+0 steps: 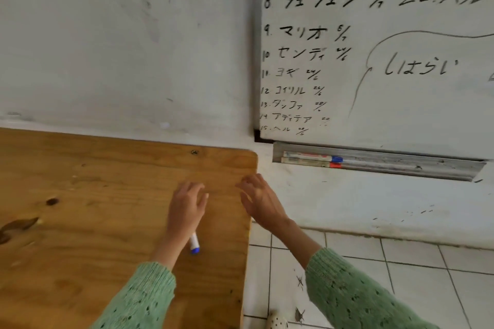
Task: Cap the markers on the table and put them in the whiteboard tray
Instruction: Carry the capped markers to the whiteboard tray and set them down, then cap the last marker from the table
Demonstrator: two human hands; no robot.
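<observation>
A white marker with a blue end (194, 243) lies on the wooden table (93, 195), partly hidden under my left wrist. My left hand (187, 208) hovers palm down over the table with fingers apart and holds nothing. My right hand (260, 200) is near the table's right corner, fingers spread and empty. The metal whiteboard tray (401, 167) on the wall holds a blue-capped marker (312, 156) and a red-capped marker (310, 163), side by side at its left end.
The whiteboard (374, 48) with black writing hangs above the tray. A white wall stands behind the table. White floor tiles (374, 275) lie to the right of the table edge. A white shoe (278, 322) shows at the bottom.
</observation>
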